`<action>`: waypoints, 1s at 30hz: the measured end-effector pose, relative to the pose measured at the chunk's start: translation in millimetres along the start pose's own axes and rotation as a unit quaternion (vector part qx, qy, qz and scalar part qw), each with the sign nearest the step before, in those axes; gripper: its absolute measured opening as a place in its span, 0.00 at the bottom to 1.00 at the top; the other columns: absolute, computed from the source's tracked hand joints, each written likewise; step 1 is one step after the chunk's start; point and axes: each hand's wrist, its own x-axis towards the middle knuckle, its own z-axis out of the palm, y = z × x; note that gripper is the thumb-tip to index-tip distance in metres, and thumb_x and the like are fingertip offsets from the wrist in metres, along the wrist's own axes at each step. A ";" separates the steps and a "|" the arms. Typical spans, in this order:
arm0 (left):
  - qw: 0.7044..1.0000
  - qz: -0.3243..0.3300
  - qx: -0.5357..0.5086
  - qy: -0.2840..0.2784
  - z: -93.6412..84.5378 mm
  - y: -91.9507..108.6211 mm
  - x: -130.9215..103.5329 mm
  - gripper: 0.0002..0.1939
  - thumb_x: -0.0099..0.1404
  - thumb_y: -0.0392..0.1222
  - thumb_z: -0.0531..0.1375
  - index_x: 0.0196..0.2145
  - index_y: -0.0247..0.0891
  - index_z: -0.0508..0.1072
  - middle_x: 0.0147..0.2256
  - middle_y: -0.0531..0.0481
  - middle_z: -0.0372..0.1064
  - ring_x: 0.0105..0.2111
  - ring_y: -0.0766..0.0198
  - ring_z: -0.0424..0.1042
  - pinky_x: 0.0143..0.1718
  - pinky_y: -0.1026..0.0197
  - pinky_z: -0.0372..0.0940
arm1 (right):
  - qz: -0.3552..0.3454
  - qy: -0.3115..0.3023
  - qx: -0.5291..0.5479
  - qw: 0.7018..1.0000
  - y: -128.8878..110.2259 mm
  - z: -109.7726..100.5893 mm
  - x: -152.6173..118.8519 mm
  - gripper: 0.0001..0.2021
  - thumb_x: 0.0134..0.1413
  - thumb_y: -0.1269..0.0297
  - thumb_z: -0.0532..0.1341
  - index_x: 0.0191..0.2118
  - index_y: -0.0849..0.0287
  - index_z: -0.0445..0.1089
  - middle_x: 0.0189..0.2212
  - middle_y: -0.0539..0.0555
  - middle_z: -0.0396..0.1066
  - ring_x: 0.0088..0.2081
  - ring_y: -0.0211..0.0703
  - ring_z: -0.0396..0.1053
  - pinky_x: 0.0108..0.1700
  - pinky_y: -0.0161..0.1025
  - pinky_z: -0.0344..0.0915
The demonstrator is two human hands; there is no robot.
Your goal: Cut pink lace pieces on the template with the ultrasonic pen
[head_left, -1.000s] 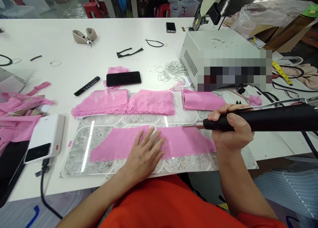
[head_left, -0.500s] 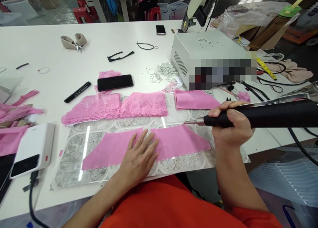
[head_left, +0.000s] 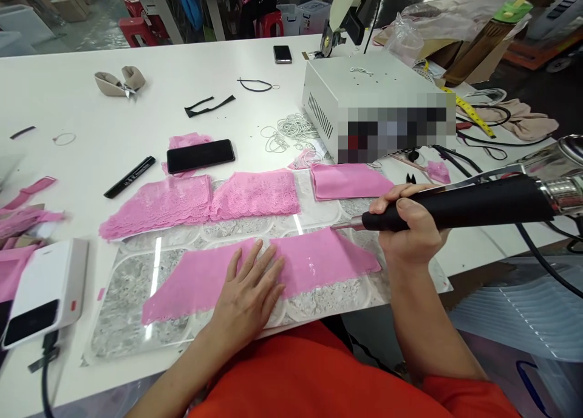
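Table (head_left: 182,71): white, spread out before me; everything on it sits further left in my view than a second ago, so I judge that my head has turned right.
Mat (head_left: 132,284): grey and glossy, along the table's near edge.
Box (head_left: 368,90): grey, far right, beyond the mat.
Tool (head_left: 483,205): black-handled, coming in from the right; more shiny metal shows at its right end than before.
Right piece (head_left: 319,257): pink cloth, flat on the mat's near right.
Left piece (head_left: 195,278): pink too, flat on the near left, a narrow gap between the two.
Lace (head_left: 157,205): two pink piles side by side, far left on the mat, undisturbed.
Left hand (head_left: 248,290): flat, fingers slightly spread, lying across the gap as it did a second ago; I take it to be steadying both pieces.
Right hand (head_left: 414,242): wrapped around the tool's handle, thumb on top.
Phone (head_left: 200,157): beyond the lace, partly over a pink scrap.
Tip (head_left: 339,226): thin metal, at the right piece's far corner; it looks further right along the edge than before, so I judge attention is now on that corner. Whether it touches the cloth, I cannot tell.
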 end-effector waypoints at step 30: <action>1.000 0.011 -0.022 -0.013 -3.4 -0.1 2.1 0.18 0.72 0.37 0.55 0.58 0.39 0.69 0.61 0.43 0.66 0.69 0.50 0.52 0.70 0.43 0.42 | 0.018 0.025 0.033 0.999 -10.4 -24.5 -2.2 0.05 0.36 0.68 0.61 0.26 0.57 0.68 0.23 0.46 0.66 0.19 0.35 0.65 0.23 0.38 0.64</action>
